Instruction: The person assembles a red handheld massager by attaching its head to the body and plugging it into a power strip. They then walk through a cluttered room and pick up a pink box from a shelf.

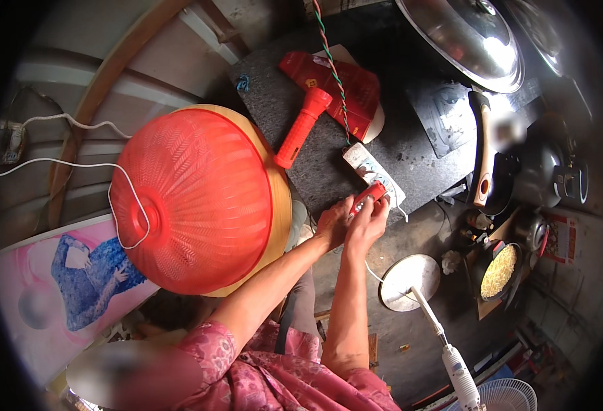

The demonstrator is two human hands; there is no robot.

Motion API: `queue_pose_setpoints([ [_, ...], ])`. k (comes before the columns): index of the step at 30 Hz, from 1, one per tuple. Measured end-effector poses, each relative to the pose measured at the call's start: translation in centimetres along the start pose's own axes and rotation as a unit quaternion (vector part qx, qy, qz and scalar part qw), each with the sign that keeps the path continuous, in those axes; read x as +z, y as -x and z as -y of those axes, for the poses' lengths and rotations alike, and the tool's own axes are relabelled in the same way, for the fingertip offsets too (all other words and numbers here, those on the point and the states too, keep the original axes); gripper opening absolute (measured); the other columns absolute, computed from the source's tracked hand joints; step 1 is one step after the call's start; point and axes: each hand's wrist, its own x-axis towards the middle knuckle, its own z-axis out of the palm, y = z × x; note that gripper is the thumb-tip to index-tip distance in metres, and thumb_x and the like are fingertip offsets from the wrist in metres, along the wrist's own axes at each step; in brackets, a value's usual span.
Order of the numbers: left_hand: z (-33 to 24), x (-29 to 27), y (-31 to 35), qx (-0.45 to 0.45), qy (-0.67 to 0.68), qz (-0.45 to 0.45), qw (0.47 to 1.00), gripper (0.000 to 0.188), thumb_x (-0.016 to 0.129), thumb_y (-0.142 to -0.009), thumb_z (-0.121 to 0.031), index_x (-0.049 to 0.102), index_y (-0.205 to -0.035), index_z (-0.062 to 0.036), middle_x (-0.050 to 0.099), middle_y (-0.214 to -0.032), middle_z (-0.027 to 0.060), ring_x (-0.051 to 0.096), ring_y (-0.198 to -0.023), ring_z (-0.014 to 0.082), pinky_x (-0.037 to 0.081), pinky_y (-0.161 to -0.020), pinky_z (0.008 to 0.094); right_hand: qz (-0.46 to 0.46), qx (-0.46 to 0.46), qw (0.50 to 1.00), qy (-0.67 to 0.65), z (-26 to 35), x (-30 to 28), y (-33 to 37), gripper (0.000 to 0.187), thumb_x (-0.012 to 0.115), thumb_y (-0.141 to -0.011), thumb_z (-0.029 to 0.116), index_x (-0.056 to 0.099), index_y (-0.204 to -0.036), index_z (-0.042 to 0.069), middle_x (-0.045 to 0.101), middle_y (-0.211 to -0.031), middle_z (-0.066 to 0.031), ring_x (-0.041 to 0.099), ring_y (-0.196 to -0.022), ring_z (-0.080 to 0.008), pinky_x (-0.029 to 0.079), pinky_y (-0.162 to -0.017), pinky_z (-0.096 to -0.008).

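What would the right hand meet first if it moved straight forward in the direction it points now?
Beyond the small red object in its grip, the right hand would probably meet the white power strip first, though depth is unclear here.

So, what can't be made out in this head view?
All in the head view:
Lower end of the small red object: covered by fingers of the left hand and right hand.
Whatever may lie under the red dome: hidden by the dome's wall.
Fan: cut off by the bottom edge.
Shiny lid: cut off by the top edge.
Spot right of the pan handle: blurred out.
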Motion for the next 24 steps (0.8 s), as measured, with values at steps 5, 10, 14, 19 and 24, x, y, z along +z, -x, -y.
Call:
queue_pose_setpoints([
  [5, 0.1, 0.3, -0.4, 0.032, -0.016, -0.009, 0.999, 0.043, 0.054, -0.08, -0.028, 0.042, -0.114, -0.0041, 0.057, -0.103, 0.019, 0.056, -0.095, 0.0351, 0.046, -0.077, 0.0415, 0.002, -0.176, 0.963, 0.204, -0.2, -1.6, 0.0, 0.052, 0.06, -0.082, 0.021, 0.04, -0.126, 0.001, 0.054, -0.11, -0.0217, 0.057, -0.096, -0.0309, 0.045, -0.08, -0.0376],
  [10, 0.3, 0.9, -0.4, 0.068, -0.006, -0.07, 0.995, 0.032, 0.047, -0.085, -0.024, 0.044, -0.11, -0.0049, 0.057, -0.101, 0.0198, 0.055, -0.093, 0.038, 0.046, -0.075, 0.0432, 0.083, -0.166, 0.933, 0.309, 2.1, -1.5, -2.4, 0.04, 0.06, -0.078, 0.024, 0.046, -0.111, 0.007, 0.059, -0.092, -0.02, 0.061, -0.073, -0.0385, 0.047, -0.063, -0.0455],
  [14, 0.4, 1.2, -0.4, 0.043, 0.001, -0.066, 0.997, 0.032, 0.053, -0.081, -0.02, 0.045, -0.109, -0.0065, 0.059, -0.095, 0.0174, 0.057, -0.088, 0.0365, 0.047, -0.069, 0.045, 0.136, -0.152, 0.934, 0.294, 2.5, -1.7, -3.7, 0.02, 0.062, -0.076, 0.023, 0.048, -0.084, 0.01, 0.062, -0.074, -0.0137, 0.061, -0.071, -0.0354, 0.047, -0.063, -0.0449],
  [19, -0.6, 1.9, 0.4, 0.071, -0.003, -0.115, 0.991, 0.031, 0.058, -0.076, -0.016, 0.044, -0.103, -0.0073, 0.06, -0.087, 0.0149, 0.058, -0.082, 0.034, 0.047, -0.06, 0.0454, 0.128, -0.165, 0.931, 0.3, 2.4, -2.0, -4.1, 0.021, 0.062, -0.075, 0.023, 0.051, -0.083, 0.007, 0.062, -0.073, -0.0143, 0.061, -0.07, -0.0354, 0.047, -0.064, -0.0434],
  [24, -0.6, 2.8, 0.6, 0.066, 0.022, -0.142, 0.987, 0.029, 0.055, -0.079, -0.021, 0.043, -0.102, -0.0084, 0.058, -0.081, 0.0138, 0.057, -0.076, 0.0342, 0.044, -0.057, 0.0477, 0.147, -0.19, 0.925, 0.294, 2.1, -2.1, -4.3, 0.021, 0.061, -0.076, 0.021, 0.054, -0.09, 0.007, 0.063, -0.076, -0.0139, 0.062, -0.071, -0.0332, 0.047, -0.064, -0.0412],
])
